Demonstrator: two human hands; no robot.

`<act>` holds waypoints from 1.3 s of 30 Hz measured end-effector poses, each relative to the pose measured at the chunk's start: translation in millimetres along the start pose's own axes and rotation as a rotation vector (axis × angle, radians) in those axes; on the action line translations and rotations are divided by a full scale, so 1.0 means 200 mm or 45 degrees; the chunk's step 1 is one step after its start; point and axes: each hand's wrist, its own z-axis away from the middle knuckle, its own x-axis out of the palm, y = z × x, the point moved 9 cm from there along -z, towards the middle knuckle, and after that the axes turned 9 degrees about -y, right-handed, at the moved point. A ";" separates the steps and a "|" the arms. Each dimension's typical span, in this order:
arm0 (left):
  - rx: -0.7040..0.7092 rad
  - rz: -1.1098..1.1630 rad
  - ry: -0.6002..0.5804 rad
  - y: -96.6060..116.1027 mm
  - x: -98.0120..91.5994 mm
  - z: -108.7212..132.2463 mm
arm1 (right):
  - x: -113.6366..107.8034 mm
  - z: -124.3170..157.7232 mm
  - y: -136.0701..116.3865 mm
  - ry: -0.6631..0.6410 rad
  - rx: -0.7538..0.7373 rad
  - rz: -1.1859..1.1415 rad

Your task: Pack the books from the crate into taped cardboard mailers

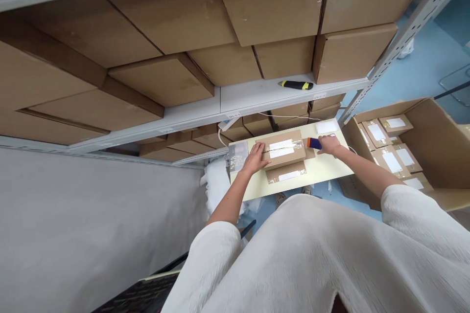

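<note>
A small cardboard box (290, 160) lies on the pale yellow tabletop (319, 170), with white labels and clear tape on top. A dark seam line runs through the labels. My left hand (254, 159) grips the box at its left end, thumb on the top and fingers towards the far side. Beyond the box's right end, my right hand (328, 145) is closed around what looks like a box cutter (314, 143), dark blue with an orange tip; its blade cannot be made out. Under the near side of the small box shows another taped cardboard piece (286, 174) with a white label.
A large open carton (436, 142) on the right holds several labelled small boxes. Brown cartons fill the shelf (249, 95) ahead, where a yellow-black knife (295, 85) lies. A power strip (228, 123) with a white cable hangs behind the table. White packing material (216, 183) is at the left.
</note>
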 end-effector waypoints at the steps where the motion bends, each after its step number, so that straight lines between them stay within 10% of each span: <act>1: 0.008 -0.002 0.009 0.00 0.00 0.00 | 0.03 0.02 0.06 0.009 0.071 -0.097; 7: 0.037 0.013 0.024 0.00 0.00 0.00 | 0.27 0.20 0.26 0.070 0.334 -0.417; 24: 0.063 0.063 0.073 0.03 0.02 0.04 | 0.63 0.28 -0.05 0.009 0.472 -0.471; 28: 0.008 0.095 0.140 0.03 0.03 0.06 | 0.51 0.28 -0.07 0.184 0.475 -0.460; 34: -0.266 0.273 0.362 0.02 -0.01 -0.01 | 0.00 0.14 -0.34 0.509 0.214 -0.629; 39: -0.376 0.343 0.420 0.03 -0.03 -0.12 | -0.18 -0.01 -0.54 0.399 0.232 -0.539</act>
